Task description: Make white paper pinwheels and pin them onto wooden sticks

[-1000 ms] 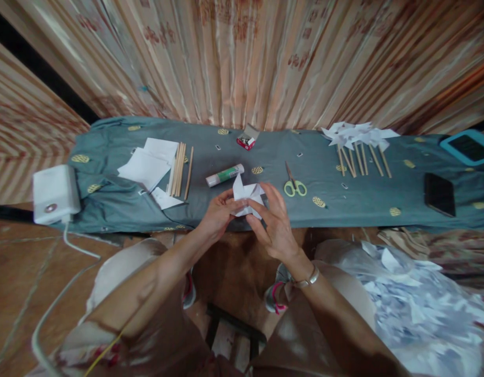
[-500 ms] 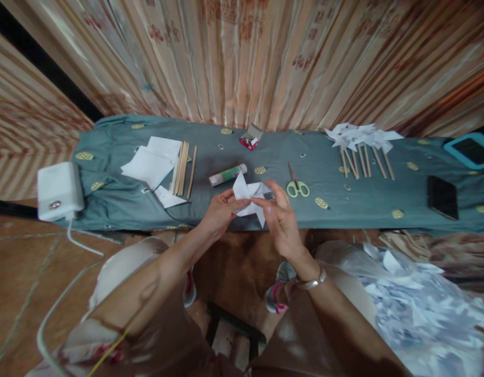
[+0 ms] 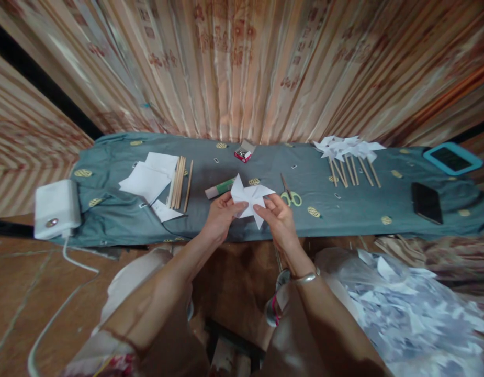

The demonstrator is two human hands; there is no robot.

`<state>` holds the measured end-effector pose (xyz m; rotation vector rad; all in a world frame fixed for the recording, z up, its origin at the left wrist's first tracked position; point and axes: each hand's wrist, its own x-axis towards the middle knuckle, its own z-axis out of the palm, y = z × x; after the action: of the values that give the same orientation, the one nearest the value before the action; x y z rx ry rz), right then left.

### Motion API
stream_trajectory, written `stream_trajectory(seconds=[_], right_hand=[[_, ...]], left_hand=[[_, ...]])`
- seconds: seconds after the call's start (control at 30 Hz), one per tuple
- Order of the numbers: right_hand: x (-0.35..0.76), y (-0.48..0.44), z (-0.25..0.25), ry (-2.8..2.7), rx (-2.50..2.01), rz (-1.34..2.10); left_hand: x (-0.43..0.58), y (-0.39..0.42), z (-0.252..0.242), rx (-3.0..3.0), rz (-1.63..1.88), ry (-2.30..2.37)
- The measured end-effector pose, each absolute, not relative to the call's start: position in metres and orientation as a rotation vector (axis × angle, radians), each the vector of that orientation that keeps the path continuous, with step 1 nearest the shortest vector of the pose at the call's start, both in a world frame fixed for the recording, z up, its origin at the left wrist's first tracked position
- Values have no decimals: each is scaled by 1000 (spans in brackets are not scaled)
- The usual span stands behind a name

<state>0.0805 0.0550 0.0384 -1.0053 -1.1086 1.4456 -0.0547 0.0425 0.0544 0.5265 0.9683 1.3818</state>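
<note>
A white paper pinwheel (image 3: 249,198) with pointed blades is held between both hands above the near edge of the cloth-covered table. My left hand (image 3: 222,214) pinches its left side, thumb on top. On the right side, my right hand (image 3: 279,213) grips a blade with the thumb near the centre and the fingers behind. Just beyond lies a glue stick (image 3: 220,188), partly hidden by the paper and my left hand. Scissors with green handles (image 3: 291,197) lie right of my right hand. A small red box (image 3: 242,154) stands open farther back.
Paper sheets (image 3: 147,180) and wooden sticks (image 3: 179,182) lie at left, near a white device (image 3: 57,209) with a cable. Finished pinwheels on sticks (image 3: 347,149), a blue-framed tablet (image 3: 453,158) and a black phone (image 3: 427,203) are at right. A clear bag of paper pieces (image 3: 414,314) sits beside my leg.
My right hand has shifted from a raised-finger pinch near the pinwheel's centre to gripping its right side. The left hand keeps its hold. The camera view has tilted slightly.
</note>
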Motion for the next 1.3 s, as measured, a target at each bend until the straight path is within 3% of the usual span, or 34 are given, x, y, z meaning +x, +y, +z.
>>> stream_trajectory(seconds=[0.27,0.7,1.3], right_hand=[[69,62,41,-893,-1026,1422],[66,62,38,-1087,-1080,1194],[65,64,39,-948,-988,1421]], left_hand=[[-50,47,46,582,1412,1037],[-57,54,40,717,1415,1091],[-65,57,44,883,1434,1152]])
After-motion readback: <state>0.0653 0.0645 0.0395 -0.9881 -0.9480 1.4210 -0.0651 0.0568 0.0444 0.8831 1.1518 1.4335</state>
